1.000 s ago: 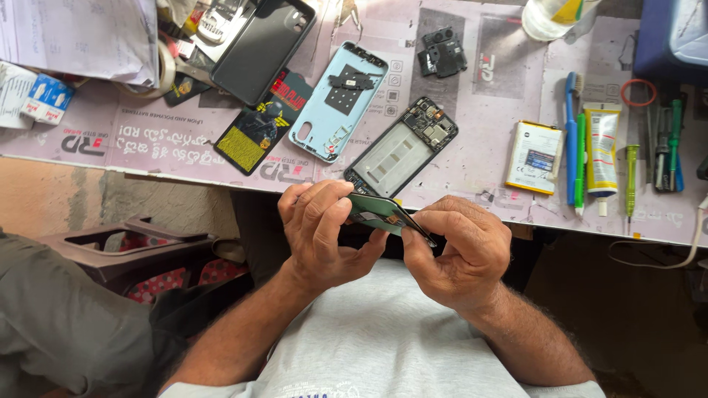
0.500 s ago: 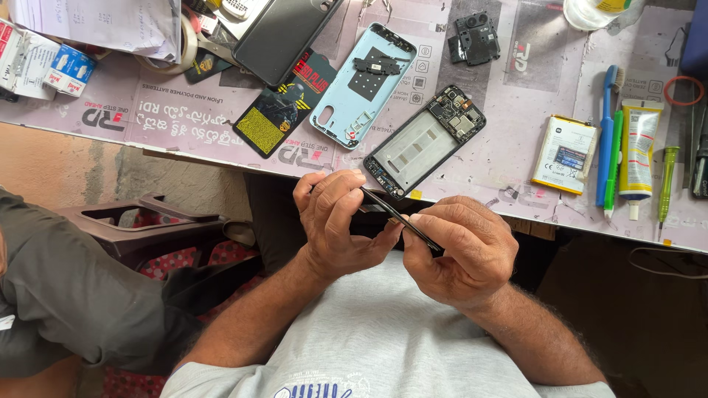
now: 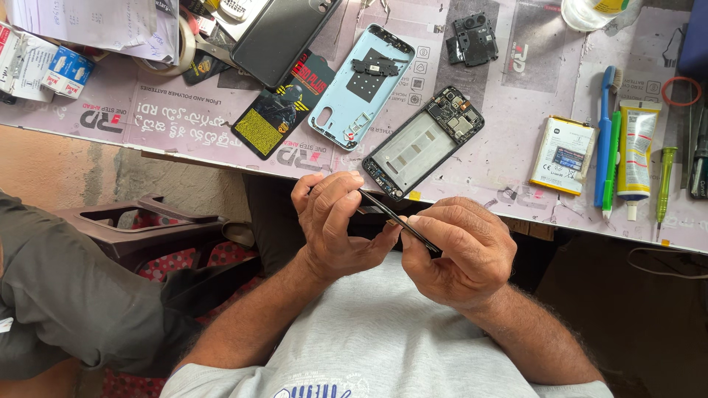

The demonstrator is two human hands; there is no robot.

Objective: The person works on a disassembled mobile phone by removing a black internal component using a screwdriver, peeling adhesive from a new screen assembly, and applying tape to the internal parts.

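**Thin dark panel held edge-on between both hands, above the lap**

The left hand [image 3: 335, 221] and the right hand [image 3: 457, 250] meet just in front of the tabletop [image 3: 184, 121] edge, over the person's grey shirt. Between them runs a thin dark panel [image 3: 398, 220], seen almost edge-on and slanting down from left to right. The left grip is closed on its upper end, fingers curled over the top and thumb beneath; the right grip is pinched on its lower end, thumb tip pressed along the edge. Holding it at both ends likely keeps so thin a piece from flexing, and turning its edge upward puts the seam in view.

The opened parts lie spread on the tabletop, well apart from the hands, each flat with its inside up: a dark phone frame [image 3: 422, 141] nearest, a light blue back cover [image 3: 361, 85] beside it, a small black camera piece [image 3: 472, 38] farther back. To the right a battery [image 3: 564, 155], a blue toothbrush [image 3: 605, 133], a glue tube [image 3: 638, 147] and a green screwdriver [image 3: 664, 180] lie side by side, within reach of the right hand.
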